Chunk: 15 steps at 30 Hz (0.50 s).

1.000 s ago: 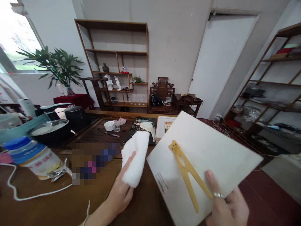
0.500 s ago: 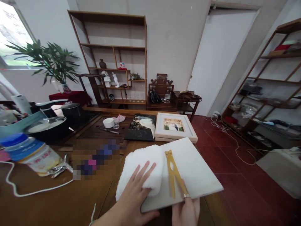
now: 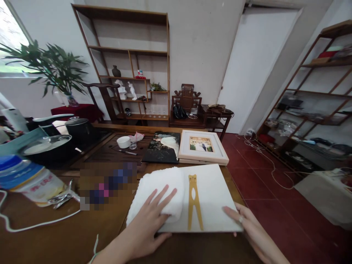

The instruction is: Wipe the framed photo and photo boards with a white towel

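A flat white board (image 3: pixel 211 190) lies near the table's front edge. On its left part rests a folded white towel (image 3: pixel 162 179), partly overhanging the board. My left hand (image 3: pixel 154 216) lies on the towel with fingers spread, its thumb by the board's front edge. Right of the towel is a flat yellow wooden piece (image 3: pixel 194 200) with an animal-shaped head and two legs, like tongs. My right hand (image 3: pixel 246 222), a ring on one finger, grips the board's right front corner, fingers on top and the rest partly hidden beneath.
Behind the board are a framed photo (image 3: pixel 202 145) and a dark picture panel (image 3: pixel 162 146). A white bowl (image 3: pixel 123 142) stands on the tea tray (image 3: pixel 96 156). At left are a blue-lidded jar (image 3: pixel 33 181), a lidded pan (image 3: pixel 46 146), a white cable (image 3: pixel 44 223) and a blurred-out patch.
The board has turned and now lies more squarely to me. My right hand has moved from the front edge beneath the yellow piece to the right corner. My left hand stays on the towel.
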Each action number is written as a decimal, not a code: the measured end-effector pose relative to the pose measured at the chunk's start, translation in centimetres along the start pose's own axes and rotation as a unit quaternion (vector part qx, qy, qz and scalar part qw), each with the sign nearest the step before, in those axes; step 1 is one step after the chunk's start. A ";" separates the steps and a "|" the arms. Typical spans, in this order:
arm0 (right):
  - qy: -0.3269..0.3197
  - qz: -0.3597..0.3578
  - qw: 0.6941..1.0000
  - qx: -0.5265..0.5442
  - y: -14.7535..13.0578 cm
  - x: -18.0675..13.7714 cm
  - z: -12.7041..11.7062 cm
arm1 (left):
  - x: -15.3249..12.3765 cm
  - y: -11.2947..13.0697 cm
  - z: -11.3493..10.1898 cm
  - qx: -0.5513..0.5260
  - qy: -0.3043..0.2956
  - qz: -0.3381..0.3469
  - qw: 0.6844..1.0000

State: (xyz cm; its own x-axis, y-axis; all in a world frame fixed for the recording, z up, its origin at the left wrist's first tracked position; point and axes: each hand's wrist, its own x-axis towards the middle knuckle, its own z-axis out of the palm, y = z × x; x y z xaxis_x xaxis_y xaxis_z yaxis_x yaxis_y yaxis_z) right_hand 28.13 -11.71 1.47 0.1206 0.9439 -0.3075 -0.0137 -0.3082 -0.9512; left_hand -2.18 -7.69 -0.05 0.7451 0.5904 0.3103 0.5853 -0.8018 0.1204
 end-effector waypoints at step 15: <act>-0.094 -0.007 0.853 -0.514 -0.5 5.6 -0.5 | 0.9 -1.5 1.8 0.033 0.020 -0.062 0.997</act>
State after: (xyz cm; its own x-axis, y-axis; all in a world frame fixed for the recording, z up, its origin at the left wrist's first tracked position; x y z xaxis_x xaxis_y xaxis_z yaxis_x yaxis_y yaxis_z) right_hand 29.27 -6.33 0.19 -0.0498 0.9211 -0.3861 0.8751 -0.1461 -0.4613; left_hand -1.81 -5.82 -1.61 0.6529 0.6795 0.3347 0.6932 -0.7141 0.0976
